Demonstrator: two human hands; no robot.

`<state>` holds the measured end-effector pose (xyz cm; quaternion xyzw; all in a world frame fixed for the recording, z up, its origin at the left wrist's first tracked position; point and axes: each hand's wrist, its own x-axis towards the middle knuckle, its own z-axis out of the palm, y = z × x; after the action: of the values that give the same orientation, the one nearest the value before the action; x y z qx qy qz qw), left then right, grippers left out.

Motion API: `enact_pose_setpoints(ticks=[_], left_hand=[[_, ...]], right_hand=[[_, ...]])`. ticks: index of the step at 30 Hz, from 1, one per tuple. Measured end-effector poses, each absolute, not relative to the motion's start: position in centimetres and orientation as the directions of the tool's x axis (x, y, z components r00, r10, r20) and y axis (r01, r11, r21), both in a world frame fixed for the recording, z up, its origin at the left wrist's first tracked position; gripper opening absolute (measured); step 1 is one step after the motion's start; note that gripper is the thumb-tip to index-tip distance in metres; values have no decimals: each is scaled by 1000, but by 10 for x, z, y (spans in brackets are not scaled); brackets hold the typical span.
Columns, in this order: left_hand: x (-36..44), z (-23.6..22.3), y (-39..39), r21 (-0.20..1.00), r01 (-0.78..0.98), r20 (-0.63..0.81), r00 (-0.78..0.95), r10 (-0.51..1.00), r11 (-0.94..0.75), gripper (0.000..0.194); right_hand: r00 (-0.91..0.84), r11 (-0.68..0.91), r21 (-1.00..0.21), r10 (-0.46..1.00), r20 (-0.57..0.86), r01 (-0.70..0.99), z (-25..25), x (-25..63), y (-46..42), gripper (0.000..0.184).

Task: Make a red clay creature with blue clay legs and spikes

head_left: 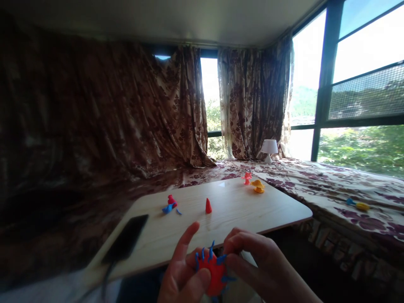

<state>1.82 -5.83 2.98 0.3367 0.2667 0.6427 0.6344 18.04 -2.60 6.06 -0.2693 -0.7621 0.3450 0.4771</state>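
Observation:
My left hand [181,275] grips a round red clay piece [216,280], the thumb pressed across its face and the index finger raised clear of it. Several thin blue clay spikes [211,251] stick out around the rim of this piece. On its upper right, my right hand [257,256] pinches a blue clay spike [221,259] between thumb and index finger. Both hands are at the near edge of the low table [186,231]. A red clay cone [208,206] stands upright on the tabletop beyond them.
Red clay [172,199] and blue clay [168,208] lie farther left. At the far right corner are a pink figure [247,178] and a yellow mushroom-like piece [258,186]. A black flat device [126,237] with a cable lies left. A white lamp [269,147] stands behind on floral cloth.

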Motion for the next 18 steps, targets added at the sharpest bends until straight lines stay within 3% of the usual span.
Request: enact_pose_setpoints(ticks=[5, 12, 18], left_hand=[[16, 27, -55, 736, -676, 109, 79, 991, -28, 84], [11, 24, -50, 660, -748, 186, 249, 951, 67, 49], [9, 23, -49, 673, -728, 191, 343, 920, 132, 48]], right_hand=[[-373, 676, -735, 698, 612, 57, 59, 180, -25, 12], [-392, 740, -671, 607, 691, -38, 58, 182, -26, 22], [-448, 751, -660, 584, 677, -20, 58, 185, -27, 31]])
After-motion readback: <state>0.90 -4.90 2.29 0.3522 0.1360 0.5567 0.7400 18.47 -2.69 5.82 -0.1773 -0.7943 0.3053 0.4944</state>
